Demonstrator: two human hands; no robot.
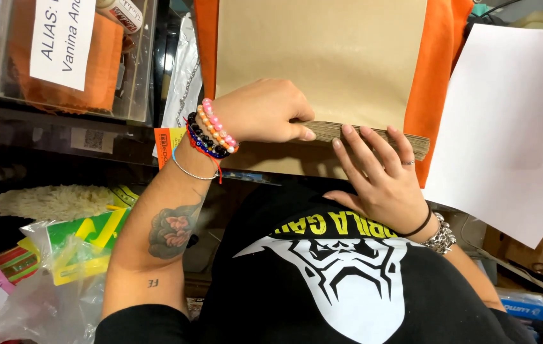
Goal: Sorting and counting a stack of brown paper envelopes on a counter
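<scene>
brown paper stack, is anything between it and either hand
Nothing visible is. The left hand lies on the brown paper stack with its thumb at the near edge, and the right hand has its fingertips pressed against that same edge. The white sheet lies off to the right, clear of both hands.

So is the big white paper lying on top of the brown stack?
No, the white sheet lies off to the right of the brown paper stack, which the left hand and right hand touch.
</scene>
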